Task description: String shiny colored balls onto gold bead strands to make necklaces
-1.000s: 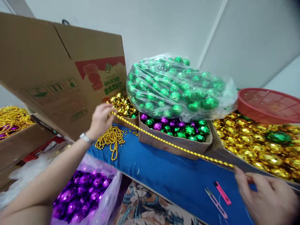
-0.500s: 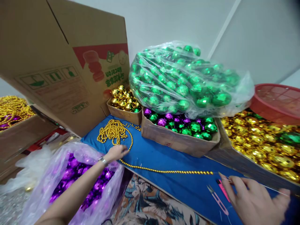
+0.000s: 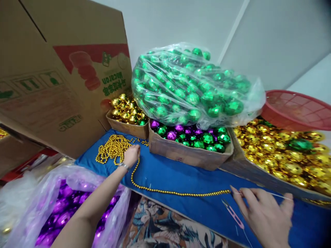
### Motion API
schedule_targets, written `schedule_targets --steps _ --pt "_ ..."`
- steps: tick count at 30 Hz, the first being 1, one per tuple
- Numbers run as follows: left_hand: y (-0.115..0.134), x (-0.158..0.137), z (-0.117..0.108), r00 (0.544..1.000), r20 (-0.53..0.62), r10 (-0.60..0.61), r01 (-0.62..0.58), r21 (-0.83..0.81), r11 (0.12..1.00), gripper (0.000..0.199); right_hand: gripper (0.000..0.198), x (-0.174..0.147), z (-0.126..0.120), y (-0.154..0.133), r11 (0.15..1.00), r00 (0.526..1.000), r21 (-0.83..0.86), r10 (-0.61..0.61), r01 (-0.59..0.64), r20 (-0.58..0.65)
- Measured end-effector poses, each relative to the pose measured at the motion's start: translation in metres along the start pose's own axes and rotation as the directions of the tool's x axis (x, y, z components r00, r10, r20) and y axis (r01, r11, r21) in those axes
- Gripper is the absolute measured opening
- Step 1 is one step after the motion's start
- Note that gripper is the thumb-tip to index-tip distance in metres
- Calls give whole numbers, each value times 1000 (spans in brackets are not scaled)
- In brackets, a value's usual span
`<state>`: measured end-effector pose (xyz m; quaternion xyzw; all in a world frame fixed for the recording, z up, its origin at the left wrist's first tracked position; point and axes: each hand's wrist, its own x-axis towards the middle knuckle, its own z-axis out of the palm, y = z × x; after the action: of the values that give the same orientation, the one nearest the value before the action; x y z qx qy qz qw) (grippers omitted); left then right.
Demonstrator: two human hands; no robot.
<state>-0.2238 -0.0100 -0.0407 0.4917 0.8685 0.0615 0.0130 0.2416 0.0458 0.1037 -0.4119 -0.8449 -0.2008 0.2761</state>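
My left hand (image 3: 131,155) is closed in a pinch at the right edge of a heap of gold beads (image 3: 110,148). A gold bead strand (image 3: 176,193) hangs from its fingers, curves down and runs right across the blue cloth (image 3: 165,172). My right hand (image 3: 265,212) grips a thin white thread (image 3: 275,195) stretched across its fingers, its fingertips close by the strand's right end. Pink-handled thread snips (image 3: 236,217) lie on the cloth left of the right hand, blades slightly apart.
A carton of purple and green balls (image 3: 190,153) stands behind the strand, under a plastic bag of green balls (image 3: 181,89). Gold balls (image 3: 284,160) fill a box at right, with a red basket (image 3: 297,113) on it. A bag of purple balls (image 3: 62,210) sits front left.
My left hand has moved up and back to the bead heap, lifting the strand into a steeper curve. The right hand is nearer the strand's end. The whole view has shifted slightly.
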Motion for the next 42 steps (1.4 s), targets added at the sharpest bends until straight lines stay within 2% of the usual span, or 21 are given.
schedule_targets --steps 1,3,6,8,11,13,16,18,20,22,23,26,28,31,33,35,37,39,42 --pt "9 6 -3 1000 -20 16 -16 -24 1000 26 41 3 12 0 997 999 -53 -49 49 15" --pt "32 11 -8 996 -60 73 -78 -88 993 25 36 6 26 -1 992 994 -76 -96 100 61" --pt "79 -2 -14 976 -108 191 -211 -219 953 28 30 10 24 -7 994 992 -1 -109 109 57" --pt "112 -25 -19 952 -142 270 -304 -362 881 31 30 16 18 -13 993 992 30 -112 111 52" --pt "157 -67 -28 919 -202 340 -380 -685 622 29 30 25 13 -22 985 980 61 -169 163 108" --pt "186 -89 -35 890 -152 429 -343 -843 414 32 30 28 12 -28 979 971 88 -196 185 139" --pt "221 -102 -44 763 -7 647 -124 -983 136 36 30 28 11 -34 970 957 118 -230 212 175" --pt "234 -101 -48 684 70 726 52 -998 48 31 30 24 13 -32 973 953 118 -221 200 206" --pt "240 -98 -49 638 137 758 153 -987 50 31 31 17 18 -22 982 953 122 -172 145 251" --pt "241 -98 -47 603 215 768 203 -973 113 31 31 7 28 -8 987 938 149 -103 56 330" --pt "241 -99 -45 601 258 756 226 -963 149 31 29 0 33 -1 986 920 164 -56 -9 387" --pt "245 -102 -38 656 360 663 296 -931 214 30 23 -16 44 8 956 856 167 129 -242 500" --pt "249 -103 -35 680 391 620 319 -919 230 29 33 -24 45 1 922 866 207 204 -327 456" --pt "257 -105 -36 674 374 637 308 -926 218 28 39 -30 44 -24 879 920 384 135 -283 369" --pt "260 -105 -39 671 339 659 289 -939 188 28 38 -32 46 -40 855 924 449 85 -260 372" --pt "261 -105 -43 659 326 678 288 -942 173 28 34 -33 48 -48 861 922 441 77 -253 380" --pt "259 -105 -46 633 328 701 289 -940 180 28 30 -32 49 -46 876 926 426 58 -227 373" --pt "253 -101 -48 590 328 737 260 -942 211 29 25 -30 46 -36 890 929 431 -26 -147 370" --pt "237 -91 -47 522 325 789 108 -942 317 32 25 -25 36 -14 914 910 405 -187 23 369"
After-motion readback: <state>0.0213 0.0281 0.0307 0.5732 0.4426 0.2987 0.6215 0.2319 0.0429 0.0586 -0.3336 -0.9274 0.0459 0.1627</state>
